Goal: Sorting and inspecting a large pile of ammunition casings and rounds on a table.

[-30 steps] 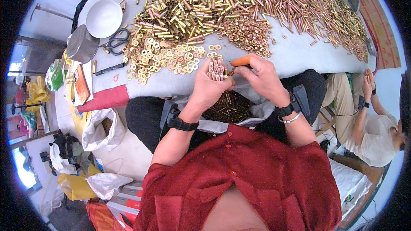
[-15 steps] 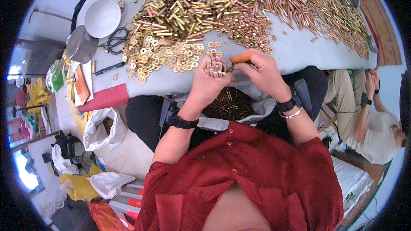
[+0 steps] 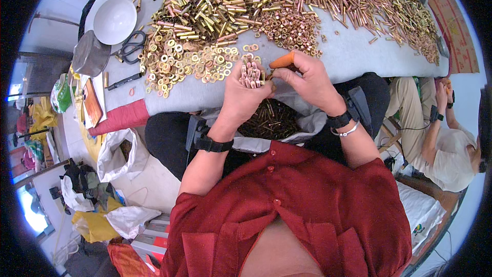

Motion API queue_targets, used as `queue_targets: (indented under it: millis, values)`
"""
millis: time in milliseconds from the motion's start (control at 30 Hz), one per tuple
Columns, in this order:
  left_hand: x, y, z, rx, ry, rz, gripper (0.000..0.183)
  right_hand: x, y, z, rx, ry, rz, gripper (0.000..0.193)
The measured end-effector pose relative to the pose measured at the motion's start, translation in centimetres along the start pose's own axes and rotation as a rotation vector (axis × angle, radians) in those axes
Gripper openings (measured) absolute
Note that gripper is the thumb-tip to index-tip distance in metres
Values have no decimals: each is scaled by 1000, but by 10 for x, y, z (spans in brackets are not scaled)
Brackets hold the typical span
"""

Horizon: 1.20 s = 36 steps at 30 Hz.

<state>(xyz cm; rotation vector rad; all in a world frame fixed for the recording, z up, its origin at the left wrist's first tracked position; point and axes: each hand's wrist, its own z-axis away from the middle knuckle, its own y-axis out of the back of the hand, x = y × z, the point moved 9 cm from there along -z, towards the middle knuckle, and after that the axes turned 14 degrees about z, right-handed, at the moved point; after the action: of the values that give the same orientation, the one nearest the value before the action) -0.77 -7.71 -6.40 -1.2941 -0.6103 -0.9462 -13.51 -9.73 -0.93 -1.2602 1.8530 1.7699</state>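
A: What do your 2 hands hold at the desk [image 3: 353, 51]?

B: Your left hand [image 3: 240, 101] is curled around a bundle of slim pinkish-gold metal fasteners [image 3: 250, 75], ends facing up, by the middle of the desk's near edge. Your right hand [image 3: 311, 79] has its thumb and index finger pinched on a small metal piece [image 3: 270, 76] just beside that bundle, too small to identify. An orange finger cot [image 3: 282, 61] covers your right index finger.

A: Are your hands touching?

B: They are close together; I cannot tell whether the fingertips meet.

A: And around them?

B: Beyond your left hand lie flat washers [image 3: 192, 64]; beyond your right, hex nuts [image 3: 289, 31]. Metal sleeves [image 3: 220, 2] are heaped toward the desk's far edge, and slim fasteners spread to its right edge. Near the left edge you have a white bowl [image 3: 115, 20], black-handled scissors [image 3: 133, 47] and a black marker [image 3: 124, 81]. Below the near edge, a white sack [image 3: 312, 123] of dark screws [image 3: 270, 122] sits open between your knees.
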Motion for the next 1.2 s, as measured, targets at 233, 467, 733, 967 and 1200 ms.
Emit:
queue_targets:
  millis: [233, 467, 733, 967, 1200]
  values:
    - [0, 0, -2, 0, -30, -47, 30, -17, 2, -9, -6, 183, 245, 12]
    - [2, 5, -7, 42, -49, -13, 30, -10, -2, -10, 41, 102, 126, 13]
    - [12, 4, -4, 37, -152, -64, 29, -6, -3, -7, 62, -1, 38, 14]
    - [15, 5, -2, 18, -243, -241, 32, -9, -1, -4, 92, 44, 18, 13]
    - [18, 1, 1, 5, -309, -306, 29, -16, -6, -4, 45, 129, 241, 16]
